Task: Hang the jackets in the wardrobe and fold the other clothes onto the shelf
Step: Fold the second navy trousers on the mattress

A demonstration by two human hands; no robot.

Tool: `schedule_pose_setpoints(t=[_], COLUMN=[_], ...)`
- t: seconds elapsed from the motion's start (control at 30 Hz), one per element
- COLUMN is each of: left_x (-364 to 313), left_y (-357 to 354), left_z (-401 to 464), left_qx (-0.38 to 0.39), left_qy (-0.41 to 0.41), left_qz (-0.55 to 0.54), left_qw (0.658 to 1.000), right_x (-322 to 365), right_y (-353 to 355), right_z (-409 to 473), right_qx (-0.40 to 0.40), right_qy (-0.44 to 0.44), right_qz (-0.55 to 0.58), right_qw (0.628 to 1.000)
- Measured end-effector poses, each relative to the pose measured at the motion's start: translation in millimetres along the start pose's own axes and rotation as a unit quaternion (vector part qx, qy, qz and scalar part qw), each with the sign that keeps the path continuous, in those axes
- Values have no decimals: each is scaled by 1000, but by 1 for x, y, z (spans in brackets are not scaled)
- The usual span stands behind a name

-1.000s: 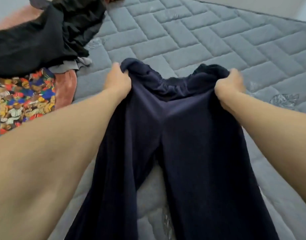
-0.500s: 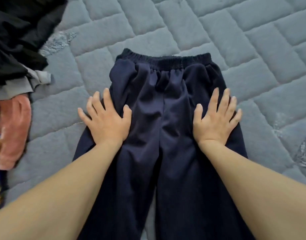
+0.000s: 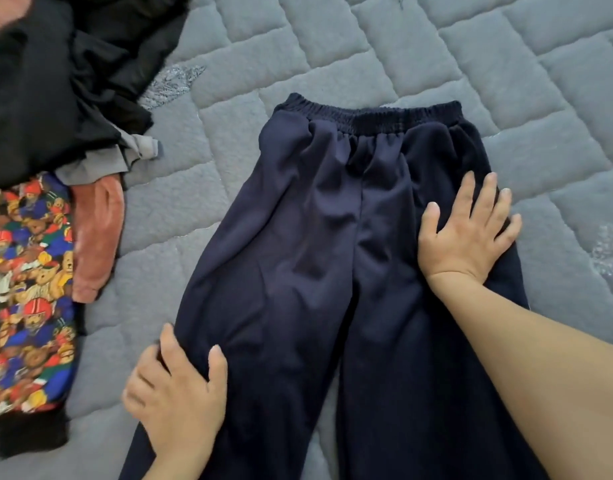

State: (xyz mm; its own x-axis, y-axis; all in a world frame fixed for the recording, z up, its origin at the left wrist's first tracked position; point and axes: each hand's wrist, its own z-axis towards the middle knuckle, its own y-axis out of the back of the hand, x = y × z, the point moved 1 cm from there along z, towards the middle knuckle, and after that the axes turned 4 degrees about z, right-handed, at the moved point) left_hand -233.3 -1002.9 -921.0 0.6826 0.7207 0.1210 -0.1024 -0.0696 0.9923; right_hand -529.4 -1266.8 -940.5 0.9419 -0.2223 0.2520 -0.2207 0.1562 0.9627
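left grip (image 3: 175, 393): bare, no rings | right grip (image 3: 467, 230): bare | forearms: sleeveless

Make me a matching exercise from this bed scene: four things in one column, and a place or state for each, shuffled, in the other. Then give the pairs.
Things:
1. navy trousers
2. left hand
3. right hand
4. bear-print cloth

States:
A. at the far left, under a black heap
B. spread flat on the grey mattress
C. on the trouser leg's outer edge
D. flat, fingers spread, near the waistband

Pairs: 1-B, 2-C, 3-D, 4-A
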Motion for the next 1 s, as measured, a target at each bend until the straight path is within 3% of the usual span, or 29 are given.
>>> schedule_pose_setpoints(t=[0.2, 0.3, 0.47, 0.6, 0.7, 0.8, 0.87, 0.93, 1.0], left_x=[-1, 0, 4, 32, 108, 197, 239, 266, 282], left_y=[-21, -22, -11, 0, -1, 2, 6, 10, 15], left_z=[5, 7, 9, -7, -36, -63, -81, -101, -121], left_qx=[-23, -21, 10, 42, 64, 130, 209, 320, 433], left_qy=[-10, -15, -31, -116, -124, -88, -80, -61, -36], left_qz=[-57, -80, -96, -104, -130, -206, -230, -263, -302], left_qw=[998, 996, 995, 987, 982, 966, 947, 908, 849], right_x=[4, 9, 20, -3, -7, 14, 29, 44, 54], right_y=[12, 24, 55, 72, 86, 104, 114, 123, 129], right_z=[4, -28, -179, -330, -420, -482, -515, -546, -578], right_qx=[5, 30, 105, 205, 219, 214, 240, 332, 432], right_qy=[14, 83, 185, 249, 165, 126, 36, -114, -188], right_qz=[23, 39, 87, -22, -44, 46, 143, 237, 255], right_qw=[1000, 995, 973, 946, 961, 968, 960, 906, 844])
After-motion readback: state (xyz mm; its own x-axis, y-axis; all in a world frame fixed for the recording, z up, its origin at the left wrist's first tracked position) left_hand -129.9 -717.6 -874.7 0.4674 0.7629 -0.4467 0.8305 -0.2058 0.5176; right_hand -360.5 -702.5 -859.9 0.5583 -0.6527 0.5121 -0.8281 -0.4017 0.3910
